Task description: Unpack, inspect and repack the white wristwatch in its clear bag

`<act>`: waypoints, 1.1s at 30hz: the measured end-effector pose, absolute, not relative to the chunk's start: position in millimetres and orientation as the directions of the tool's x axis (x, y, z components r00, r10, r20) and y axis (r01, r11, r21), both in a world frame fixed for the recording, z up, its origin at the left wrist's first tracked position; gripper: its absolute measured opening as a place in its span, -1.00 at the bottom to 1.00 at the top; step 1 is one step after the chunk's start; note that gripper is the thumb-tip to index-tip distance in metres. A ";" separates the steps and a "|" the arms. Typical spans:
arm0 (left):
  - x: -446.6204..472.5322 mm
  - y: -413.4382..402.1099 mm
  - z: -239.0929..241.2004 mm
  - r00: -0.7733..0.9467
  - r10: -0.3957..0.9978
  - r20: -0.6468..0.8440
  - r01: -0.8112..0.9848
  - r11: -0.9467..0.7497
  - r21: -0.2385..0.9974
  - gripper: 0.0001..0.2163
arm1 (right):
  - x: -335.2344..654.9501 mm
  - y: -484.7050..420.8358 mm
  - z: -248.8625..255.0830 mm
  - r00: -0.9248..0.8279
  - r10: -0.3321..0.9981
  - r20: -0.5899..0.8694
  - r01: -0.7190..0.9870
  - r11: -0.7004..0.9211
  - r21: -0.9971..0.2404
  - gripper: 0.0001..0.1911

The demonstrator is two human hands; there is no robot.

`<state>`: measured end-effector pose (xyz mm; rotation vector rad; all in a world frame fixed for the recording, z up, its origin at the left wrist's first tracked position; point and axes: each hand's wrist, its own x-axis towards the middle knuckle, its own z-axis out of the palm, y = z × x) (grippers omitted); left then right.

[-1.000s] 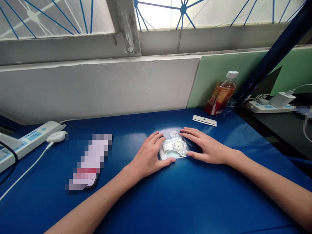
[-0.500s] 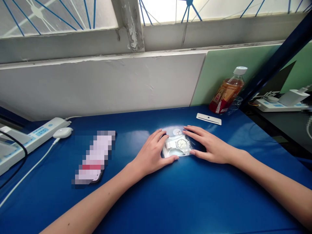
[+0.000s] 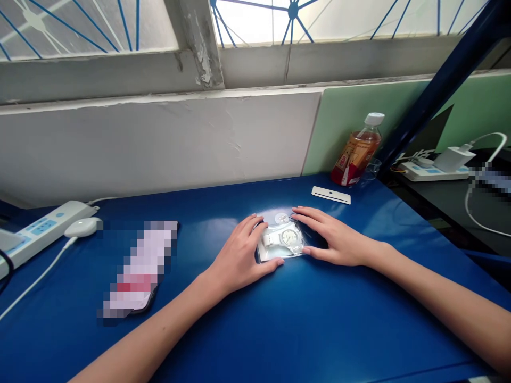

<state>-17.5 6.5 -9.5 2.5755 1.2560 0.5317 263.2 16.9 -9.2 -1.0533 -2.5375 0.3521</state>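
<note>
A wristwatch [image 3: 288,237] with a pale dial and white strap lies in a clear plastic bag [image 3: 297,250] on the blue tabletop. The bag has a round sticker near its top edge. At its left side rests my left hand [image 3: 241,252], fingers on the bag's upper left edge and thumb stretched along the lower edge. My right hand [image 3: 339,236] is at the other side, its fingertips at the bag's right edge and its thumb lower down. Both hands have their fingers apart, and the bag lies flat between them.
A blurred phone [image 3: 139,266] lies to the left, near a white power strip [image 3: 51,229] and a white charger puck [image 3: 83,227] with its cable. Behind my right hand are a flat white slotted piece [image 3: 331,194] and a drink bottle [image 3: 356,154]. A blue post [image 3: 435,90] slants at right.
The whole view has shifted slightly, so things appear a little further left. Both hands keep the same pose around the bagged watch.
</note>
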 end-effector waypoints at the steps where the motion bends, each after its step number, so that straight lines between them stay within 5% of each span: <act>1: -17.3 6.6 -9.4 0.561 0.798 0.220 0.715 -0.601 0.358 -0.28 | 263.0 16.9 -8.8 -0.652 0.720 0.239 0.628 0.689 -0.363 -0.28; 33: -19.0 7.6 -7.3 0.562 0.791 0.241 0.701 -0.610 0.368 -0.30 | 258.4 13.6 -3.8 -0.617 0.757 0.216 0.667 0.648 -0.367 -0.19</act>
